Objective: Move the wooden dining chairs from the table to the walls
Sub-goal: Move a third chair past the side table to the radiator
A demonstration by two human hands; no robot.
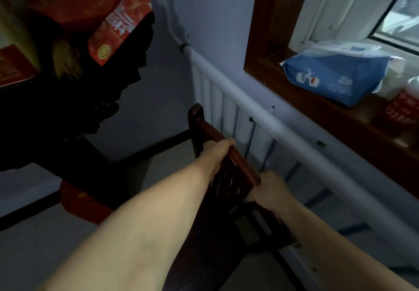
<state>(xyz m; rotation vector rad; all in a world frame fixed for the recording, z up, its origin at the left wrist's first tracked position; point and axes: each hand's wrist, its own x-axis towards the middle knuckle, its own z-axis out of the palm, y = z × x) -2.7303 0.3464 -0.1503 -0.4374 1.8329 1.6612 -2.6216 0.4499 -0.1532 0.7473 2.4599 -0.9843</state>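
A dark reddish wooden dining chair [235, 166] stands close to the wall below the window, its carved backrest running from upper left to lower right. My left hand [215, 150] grips the top rail near its middle, fingers curled over the far side. My right hand [272, 191] grips the rail's lower right end. The chair's seat and legs are mostly hidden under my forearms and in shadow.
A white radiator [226, 100] with a thick pipe runs along the wall just behind the chair. On the wooden windowsill [317, 100] lie a blue tissue pack [340, 77] and a red cup. A dark carved table [68, 100] with red boxes stands at the left.
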